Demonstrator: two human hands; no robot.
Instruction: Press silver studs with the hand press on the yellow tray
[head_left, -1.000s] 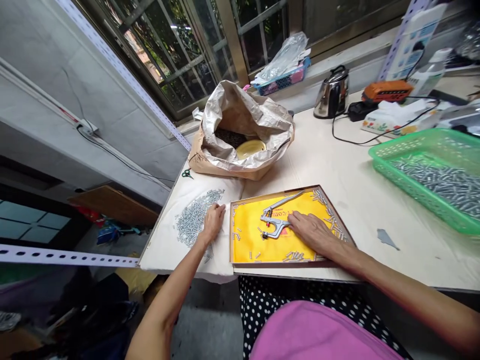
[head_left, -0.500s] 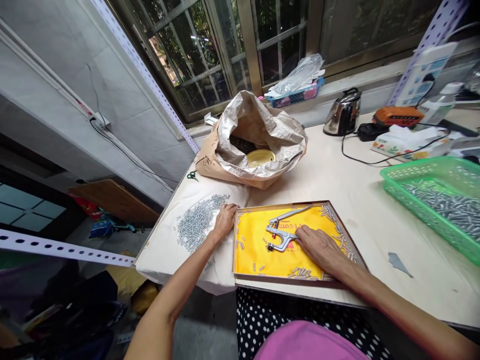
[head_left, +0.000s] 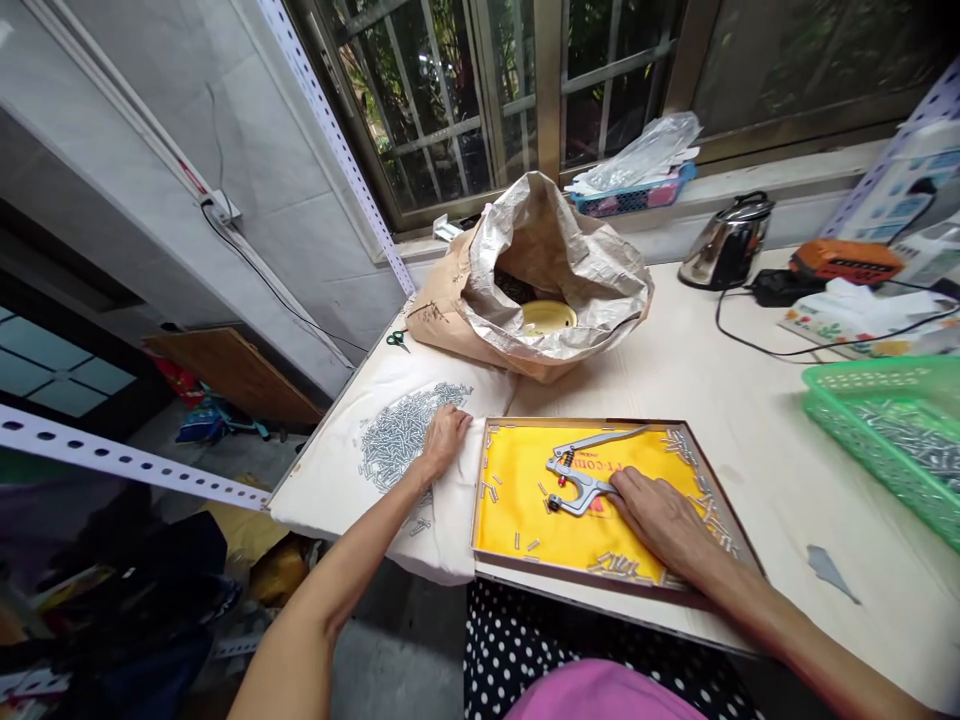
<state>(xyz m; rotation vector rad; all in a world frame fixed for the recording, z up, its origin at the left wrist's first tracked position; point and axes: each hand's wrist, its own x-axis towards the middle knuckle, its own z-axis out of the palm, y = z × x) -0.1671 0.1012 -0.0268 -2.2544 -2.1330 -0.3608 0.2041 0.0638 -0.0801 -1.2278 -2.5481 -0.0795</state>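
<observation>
My right hand (head_left: 664, 515) is closed round a handle of silver snap-fastener pliers (head_left: 583, 490). The tool's jaws point left and its other handle stands apart, over a shallow tray (head_left: 477, 505) lined with a yellow sheet (head_left: 525, 470). Small silvery metal pins (head_left: 621, 566) lie scattered along the tray's sides. Left of the tray, my left hand (head_left: 445, 440) rests at the right edge of a heap of similar pins (head_left: 394, 440) on a white cloth (head_left: 341, 500). Its fingers are bent and pressed together; anything inside them is hidden.
Behind the tray stands an open paper sack (head_left: 457, 300) with a yellow dish (head_left: 550, 317) inside. Green-handled scissors (head_left: 397, 341) lie beside it. On the right are a green basket (head_left: 847, 385) of metal pieces, a kettle (head_left: 727, 240) and a grey scrap (head_left: 832, 572).
My left hand has shifted slightly from the tray's far left corner towards the heap. My right hand keeps its hold on the pliers. The whole view has turned a little left.
</observation>
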